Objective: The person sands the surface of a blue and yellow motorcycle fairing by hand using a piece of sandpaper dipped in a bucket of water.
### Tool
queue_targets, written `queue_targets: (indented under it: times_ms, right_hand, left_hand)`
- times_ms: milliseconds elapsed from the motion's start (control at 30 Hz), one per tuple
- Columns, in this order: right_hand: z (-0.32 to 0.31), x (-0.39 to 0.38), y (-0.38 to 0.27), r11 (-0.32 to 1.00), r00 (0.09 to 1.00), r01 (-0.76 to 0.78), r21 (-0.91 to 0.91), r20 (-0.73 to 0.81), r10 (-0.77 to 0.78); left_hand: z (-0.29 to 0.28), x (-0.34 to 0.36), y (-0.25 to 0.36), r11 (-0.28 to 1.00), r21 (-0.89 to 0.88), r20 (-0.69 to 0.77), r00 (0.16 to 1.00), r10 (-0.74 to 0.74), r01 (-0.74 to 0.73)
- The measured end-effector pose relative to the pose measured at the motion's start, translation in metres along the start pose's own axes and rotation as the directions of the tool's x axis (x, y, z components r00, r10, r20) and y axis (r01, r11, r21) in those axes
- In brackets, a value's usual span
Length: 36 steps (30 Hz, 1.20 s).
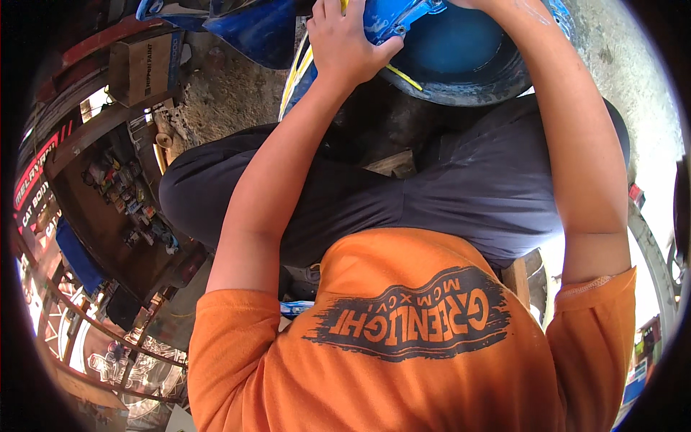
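At the top centre, my left hand (345,39) grips a scuffed blue plastic part (389,16) with yellow striping, its thumb pointing right along the near side. My right hand (482,6) is at the top edge beside that part, its fingers mostly cut off. Beneath both sits a dark round basin (468,86) with bluish water (453,50) inside. A thin yellow strip (407,75) crosses the basin's left side, and pale yellow strips (295,79) run down left of my left hand.
My crossed legs in dark trousers (468,180) lie just below the basin on a stained concrete floor (216,86). More blue panels (230,32) are at the upper left. A cardboard box (140,72), a cluttered shelf (122,194) and a blue cloth (75,252) stand along the left.
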State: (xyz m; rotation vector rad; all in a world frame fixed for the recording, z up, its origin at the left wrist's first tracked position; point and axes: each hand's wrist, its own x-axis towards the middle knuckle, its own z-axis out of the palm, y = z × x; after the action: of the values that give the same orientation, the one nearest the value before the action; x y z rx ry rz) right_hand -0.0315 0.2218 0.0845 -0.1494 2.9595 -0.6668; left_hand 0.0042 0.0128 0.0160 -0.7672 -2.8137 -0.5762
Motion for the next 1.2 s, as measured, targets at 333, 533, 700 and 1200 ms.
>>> queue_targets:
  times_ms: [333,533,700,1200]
  right_hand:
    - [0.004,-0.001,-0.003,0.999,0.999,0.030,0.010,-0.015,-0.030]
    - [0.009,0.001,-0.001,0.998,0.999,0.053,0.021,0.005,-0.053]
    - [0.014,0.005,0.001,0.997,0.997,0.071,-0.029,0.023,-0.070]
    - [0.016,0.000,-0.001,0.992,0.992,0.123,-0.012,0.024,-0.123]
  left_hand:
    - [0.000,-0.002,-0.003,1.000,-0.011,0.021,1.000,-0.002,0.003]
    - [0.003,-0.004,-0.004,1.000,0.018,-0.003,1.000,-0.004,0.004]
    - [0.003,-0.004,-0.004,0.999,0.046,-0.009,1.000,0.007,-0.006]
    - [0.004,-0.005,-0.006,1.000,0.019,-0.005,1.000,-0.001,0.001]
